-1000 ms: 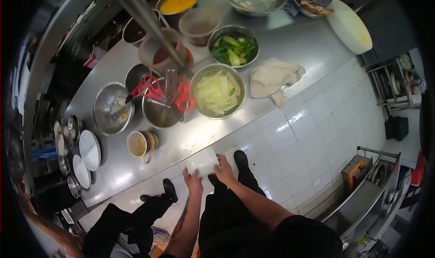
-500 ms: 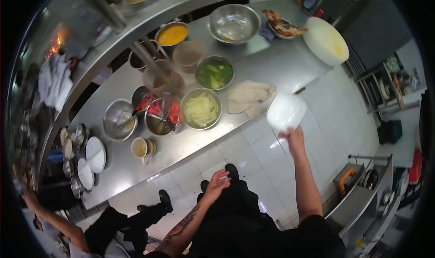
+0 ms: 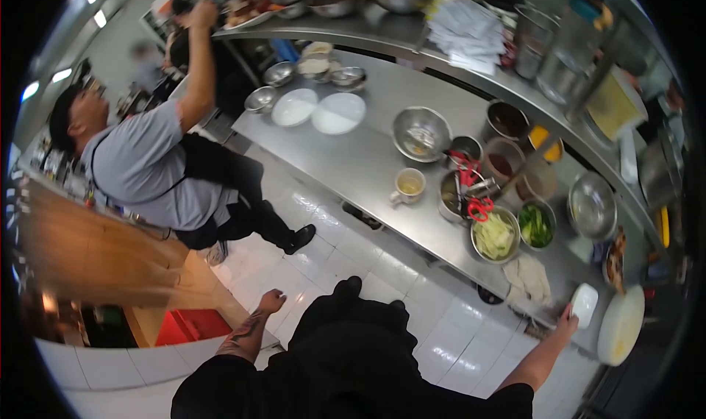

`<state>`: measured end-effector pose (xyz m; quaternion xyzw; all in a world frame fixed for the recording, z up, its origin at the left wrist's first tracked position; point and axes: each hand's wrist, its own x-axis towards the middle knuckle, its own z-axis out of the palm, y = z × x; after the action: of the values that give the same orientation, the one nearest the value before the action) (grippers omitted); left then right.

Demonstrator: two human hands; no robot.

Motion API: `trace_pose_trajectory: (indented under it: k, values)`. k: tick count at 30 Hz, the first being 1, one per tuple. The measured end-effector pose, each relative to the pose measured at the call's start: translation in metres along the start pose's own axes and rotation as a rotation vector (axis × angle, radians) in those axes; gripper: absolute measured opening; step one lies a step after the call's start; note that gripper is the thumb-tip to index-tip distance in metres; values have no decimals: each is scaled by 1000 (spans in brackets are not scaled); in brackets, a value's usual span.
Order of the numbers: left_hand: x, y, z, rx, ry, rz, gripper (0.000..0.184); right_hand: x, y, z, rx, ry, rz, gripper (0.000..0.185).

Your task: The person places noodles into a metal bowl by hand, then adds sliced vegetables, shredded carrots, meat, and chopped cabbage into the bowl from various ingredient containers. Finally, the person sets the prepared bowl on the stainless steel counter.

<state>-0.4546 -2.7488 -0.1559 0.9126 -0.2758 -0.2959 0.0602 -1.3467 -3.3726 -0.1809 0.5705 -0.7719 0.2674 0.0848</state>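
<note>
White dish gripped in the right hand, just beside a large white board, on the side toward a tan cloth. The fingers are clamped on its rim; whether its base rests on the steel table or hangs above it cannot be told. Handling it well would likely mean keeping the dish level, the fingers out from under its base, and its edge clear of the board and the cloth. The left hand hangs over the floor, well apart from the board; its fingers look curled, but whether they are fully together cannot be told. Near the board lies browned meat, with a metal basin just beyond. Farther from it, past the cloth, sit pale cut vegetables and leafy greens, then red-handled scissors and a mug. Well away from the board, two white plates lie near the table's other end, and a co-worker in grey stands nearby, one arm raised.
</note>
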Motion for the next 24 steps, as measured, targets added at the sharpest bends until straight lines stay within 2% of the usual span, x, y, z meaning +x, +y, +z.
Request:
trace_pose_trajectory:
  k: [1, 3, 4, 6, 7, 8, 9, 10, 12, 14, 17, 19, 22, 23, 24]
  values:
    - [-17, -10, -3, -23, 22, -22, 47, 15, 28, 20, 26, 70, -40, 59]
    - [-53, -28, -2, -19, 12, -215, 49, 31, 44, 25, 127, 93, -34, 60]
    - [-65, -40, 11, -41, 26, -235, 49, 37, 44, 22, 306, 78, 80, 57]
    - [-79, -66, 48, 44, -69, -226, 52, 43, 34, 18, 1140, 48, 492, 54]
    - [-92, -55, 51, 14, -142, -239, 53, 45, 44, 26, 1408, 59, 588, 53]
    - [-100, -46, 61, -17, -214, -250, 55, 24, 3, -10, 1423, 87, 721, 53]
    - [-101, -41, 72, 1, -266, -215, 54, -7, -83, -81, 1441, 123, 855, 53]
    - [-97, -40, 89, 39, -292, -121, 53, -32, -35, -52, 1405, 21, 611, 61]
    - [-80, -37, 122, -15, -303, 22, 52, -85, -66, -65, 1182, 57, 594, 57]
    - [-62, -11, 123, -85, -287, 1, 52, -155, -102, -83, 1049, -40, 660, 53]
    - [-18, 22, 126, -163, -222, 49, 50, -264, -139, -84, 946, -391, 823, 48]
    - [21, 41, 131, -191, -159, 111, 48, -322, -160, -78, 869, -740, 921, 44]
    - [84, 87, 127, -156, -153, 112, 41, -357, -205, -62, 771, -1289, 925, 39]
    - [103, 106, 125, -226, -98, 151, 39, -362, -227, -69, 778, -1548, 236, 43]
    - [123, 125, 124, -298, -44, 191, 38, -354, -300, -107, 698, -1608, 360, 47]
